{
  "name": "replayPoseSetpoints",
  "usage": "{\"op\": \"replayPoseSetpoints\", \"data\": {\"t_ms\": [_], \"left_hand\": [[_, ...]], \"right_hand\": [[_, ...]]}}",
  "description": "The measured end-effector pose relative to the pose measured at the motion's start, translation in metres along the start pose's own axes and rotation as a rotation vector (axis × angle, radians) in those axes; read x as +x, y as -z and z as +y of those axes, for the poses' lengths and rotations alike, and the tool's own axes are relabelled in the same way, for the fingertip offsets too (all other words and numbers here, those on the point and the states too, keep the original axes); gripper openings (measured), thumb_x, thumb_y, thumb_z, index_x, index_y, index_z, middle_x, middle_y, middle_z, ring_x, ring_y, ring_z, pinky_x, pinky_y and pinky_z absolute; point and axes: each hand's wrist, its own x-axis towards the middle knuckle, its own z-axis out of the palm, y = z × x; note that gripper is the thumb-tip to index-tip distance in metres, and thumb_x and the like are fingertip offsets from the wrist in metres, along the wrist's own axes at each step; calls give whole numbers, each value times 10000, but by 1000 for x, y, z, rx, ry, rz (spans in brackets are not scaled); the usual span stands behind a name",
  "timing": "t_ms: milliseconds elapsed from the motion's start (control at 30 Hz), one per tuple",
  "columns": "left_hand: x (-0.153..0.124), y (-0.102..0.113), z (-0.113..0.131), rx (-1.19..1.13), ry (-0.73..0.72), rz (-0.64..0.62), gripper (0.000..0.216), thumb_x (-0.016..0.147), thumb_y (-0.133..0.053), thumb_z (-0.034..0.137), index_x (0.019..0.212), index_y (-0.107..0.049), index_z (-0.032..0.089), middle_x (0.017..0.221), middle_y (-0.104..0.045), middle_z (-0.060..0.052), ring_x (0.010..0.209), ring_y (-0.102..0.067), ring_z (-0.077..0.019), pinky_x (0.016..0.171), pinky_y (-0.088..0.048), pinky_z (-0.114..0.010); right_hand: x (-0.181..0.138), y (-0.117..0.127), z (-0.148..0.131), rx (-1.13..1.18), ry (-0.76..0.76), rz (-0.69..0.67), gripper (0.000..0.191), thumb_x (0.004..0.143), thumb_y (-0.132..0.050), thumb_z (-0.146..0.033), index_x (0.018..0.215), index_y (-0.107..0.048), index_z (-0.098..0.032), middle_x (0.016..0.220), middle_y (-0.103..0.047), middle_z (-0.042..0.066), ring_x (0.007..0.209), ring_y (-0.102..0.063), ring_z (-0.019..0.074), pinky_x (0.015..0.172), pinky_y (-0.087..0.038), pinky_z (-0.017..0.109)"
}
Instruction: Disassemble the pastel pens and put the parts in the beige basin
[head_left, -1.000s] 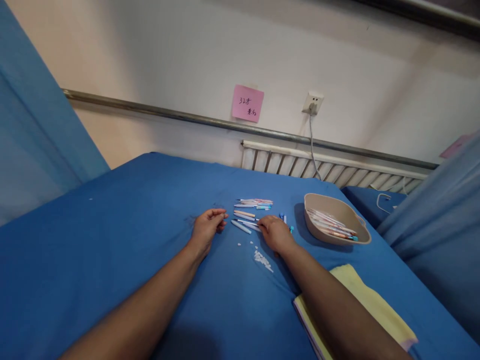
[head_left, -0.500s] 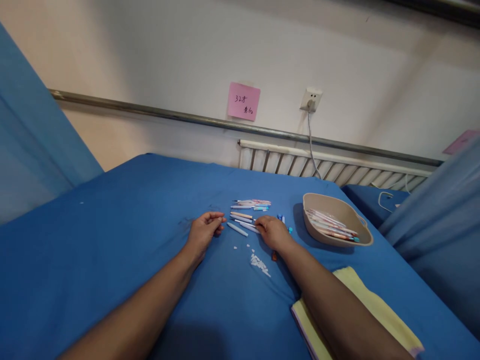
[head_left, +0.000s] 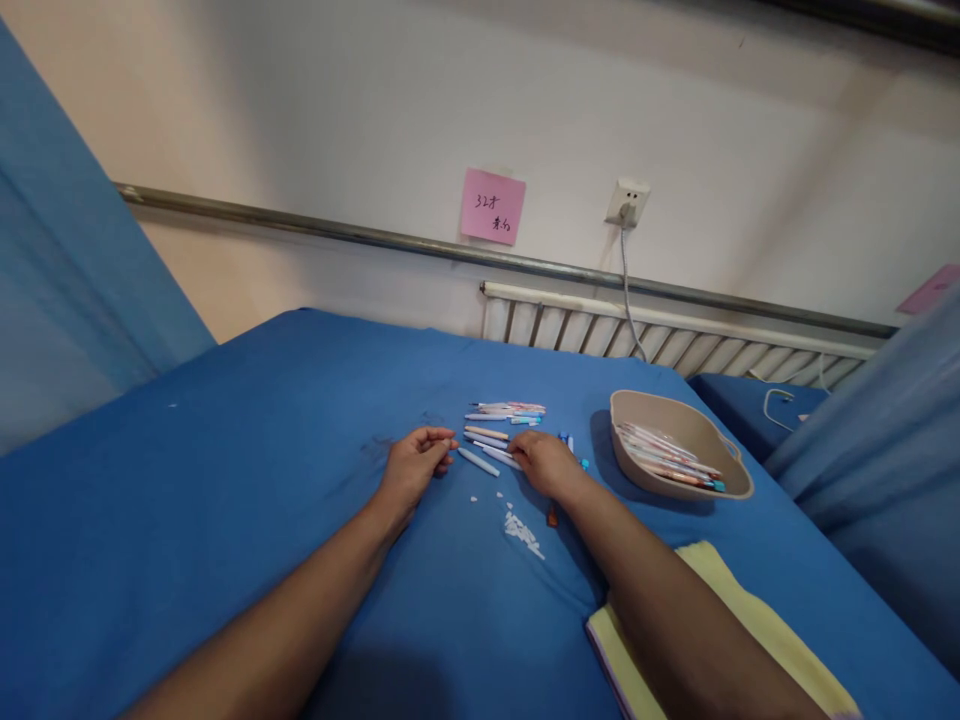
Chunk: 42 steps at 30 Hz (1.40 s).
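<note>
My left hand (head_left: pixel 415 470) is beside the left ends of the pens, thumb and fingers pinched together. Whatever is between its fingertips is too small to name. A pale blue pen barrel (head_left: pixel 478 461) lies slanted just right of these fingertips. My right hand (head_left: pixel 546 463) rests at the right ends of the white pen barrels (head_left: pixel 501 456), its fingers curled down and their tips partly hidden. Above these lie a peach-coloured barrel (head_left: pixel 486 433) and a lilac one (head_left: pixel 487 442). A row of several pens (head_left: pixel 504 411) is farther back. Small white pieces (head_left: pixel 521 532) form a loose pile nearer me.
A beige basket (head_left: pixel 622 400) with several wrapped pens stands at the right on the blue cloth (head_left: pixel 247 450). A folded yellow cloth (head_left: pixel 757 620) lies under my right forearm. Small blue parts (head_left: pixel 570 443) and an orange-brown piece (head_left: pixel 552 517) lie by my right hand. Behind is a radiator (head_left: pixel 570 320).
The whole view has shifted slightly. Both hands keep nearly the same places and grips beside the pens; nothing else has visibly moved.
</note>
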Motion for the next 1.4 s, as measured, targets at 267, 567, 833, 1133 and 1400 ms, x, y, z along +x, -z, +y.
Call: {"op": "replayPoseSetpoints", "data": {"t_ms": [267, 567, 833, 1133, 1400], "left_hand": [[-2, -1, 1, 5, 6, -5, 322, 577, -693, 331, 826, -618, 140, 737, -679, -47, 542, -551, -105, 508, -427, -224], [-1, -2, -1, -9, 11, -11, 285, 596, -685, 308, 819, -623, 142, 723, -676, -35, 529, -548, -96, 496, -423, -212], [-2, -1, 0, 0, 14, -13, 258, 618, -674, 294, 819, -624, 141, 720, -679, -38, 534, -550, -98, 507, -424, -216], [-2, -1, 0, 16, 16, -13, 261, 621, -660, 300, 820, -621, 137, 703, -673, -28, 528, -544, -94, 494, -420, -204], [-2, 0, -1, 18, 11, -19, 269, 614, -665, 300, 822, -626, 135, 706, -677, -39, 526, -547, -99, 497, -423, -210]], "right_hand": [[10, 7, -2, -70, 37, -77, 192, 825, -499, -184, 932, -652, -228, 995, -663, 54, 921, -596, 191, 767, -402, 257], [27, 2, 14, -64, -72, 192, 309, 899, -402, -203, 1156, -574, -202, 1239, -554, 80, 1134, -468, 208, 959, -321, 335], [39, -12, 14, -90, -27, 74, 362, 913, -363, -208, 1241, -514, -211, 1306, -517, 65, 1206, -420, 214, 988, -287, 363], [24, -6, 0, -91, -3, 103, 316, 915, -353, -183, 1150, -562, -217, 1121, -611, 71, 1040, -509, 199, 883, -326, 325], [21, -3, -2, 15, 176, 122, 206, 864, -450, -150, 972, -619, -196, 982, -635, 59, 966, -530, 179, 869, -343, 300]]}}
